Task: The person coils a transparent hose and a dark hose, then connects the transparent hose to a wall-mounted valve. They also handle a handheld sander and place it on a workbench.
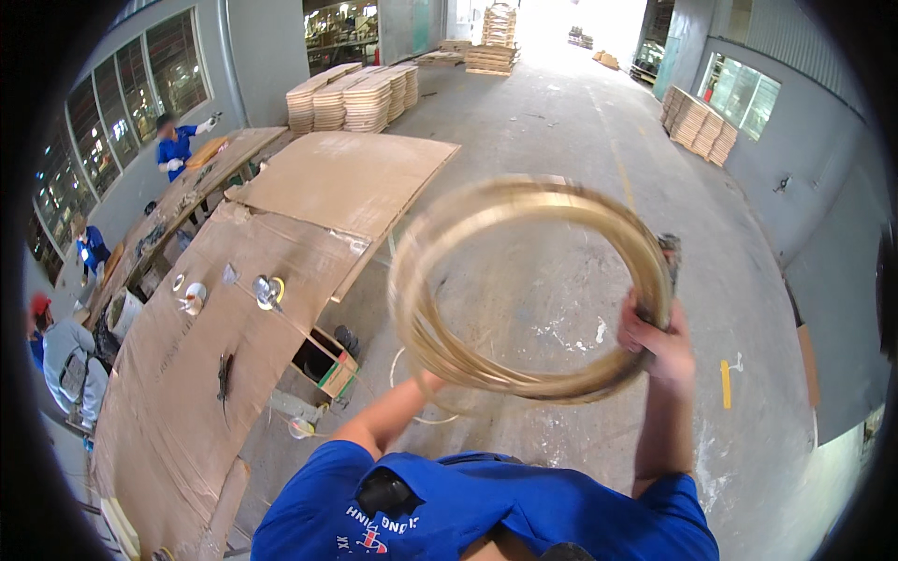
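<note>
The tan coil [524, 381] is being handled, clasped in the curled right hand [657, 338]; the left hand's [433, 381] grip cannot be told; steadying seems needed.

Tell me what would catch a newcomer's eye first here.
Most likely the big tan coil, blurred in the middle of the view, with the right hand gripping its right side. Next might come the cardboard-covered table at left, then the stacked boards standing beyond it.
</note>
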`<state>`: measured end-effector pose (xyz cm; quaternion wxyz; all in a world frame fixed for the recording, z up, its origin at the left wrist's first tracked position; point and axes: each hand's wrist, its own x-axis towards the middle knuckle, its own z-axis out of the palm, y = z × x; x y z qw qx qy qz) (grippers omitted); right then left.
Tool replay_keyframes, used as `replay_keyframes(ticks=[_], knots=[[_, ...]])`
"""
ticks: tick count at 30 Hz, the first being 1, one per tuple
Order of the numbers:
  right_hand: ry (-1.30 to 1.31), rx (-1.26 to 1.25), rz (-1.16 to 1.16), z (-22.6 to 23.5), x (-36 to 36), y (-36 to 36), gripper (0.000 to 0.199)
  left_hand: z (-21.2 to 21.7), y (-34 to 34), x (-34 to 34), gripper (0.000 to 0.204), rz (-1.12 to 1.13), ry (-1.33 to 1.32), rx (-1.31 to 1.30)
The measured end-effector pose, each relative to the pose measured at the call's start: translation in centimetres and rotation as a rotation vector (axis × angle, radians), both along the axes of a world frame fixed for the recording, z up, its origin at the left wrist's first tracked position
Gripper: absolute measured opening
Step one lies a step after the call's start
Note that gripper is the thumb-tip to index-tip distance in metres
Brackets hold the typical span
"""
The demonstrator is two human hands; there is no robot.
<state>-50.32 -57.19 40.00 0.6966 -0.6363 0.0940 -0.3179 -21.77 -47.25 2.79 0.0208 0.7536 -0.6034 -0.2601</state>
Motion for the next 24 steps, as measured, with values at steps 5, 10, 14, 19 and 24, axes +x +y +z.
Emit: replay_keyframes(ticks=[5,10,14,19,24], knots=[[0.348,-0.275,-0.252,-4.0,-6.3,-4.2,0.019,1.1,6.3,11.8,0.032,0.392,0.377,0.086],[0.615,-0.317,-0.555,-14.0,-1.6,-3.6,0.027,10.8,3.3,6.2,0.023,0.689,1.272,-0.285],[0.375,-0.229,-0.4,-18.3,4.3,0.3,0.042,16.0,-1.4,-5.3,0.021,0.742,1.706,-0.65],[0.257,-0.133,-0.269,-19.0,7.8,3.0,0.051,17.3,-1.8,-10.4,0.037,0.727,1.689,-0.768],[0.218,-0.211,-0.089,-18.0,7.6,3.6,0.062,19.6,2.3,-8.4,0.039,0.602,1.48,-0.678]])
